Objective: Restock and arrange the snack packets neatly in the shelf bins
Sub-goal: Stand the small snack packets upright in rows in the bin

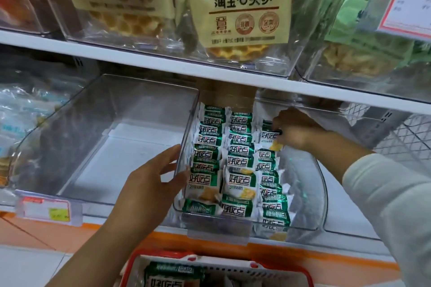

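We see the snack packets [238,163] lying in three rough rows inside the clear bin [310,193] on the lower shelf [116,223], with more of them waiting in the red basket [300,272] below. Our right hand [298,133] reaches to the back of the right-hand row and pinches one packet [269,135] between thumb and fingertips. Our left hand [151,184] lies relaxed against the bin's left wall, holding nothing, and seems to steady it. We judge these packets to be very light, with slick, crinkly film that slides easily over its neighbours, so a bumped row would likely spill out of line. The biscuit inside is probably brittle, so we would not squeeze the middle. The better hold is a gentle pinch on the flat crimped end, or fingers spread flat along the long edges to nudge several at once. The bin itself looks stiff and smooth, and may slide on the shelf if pushed.
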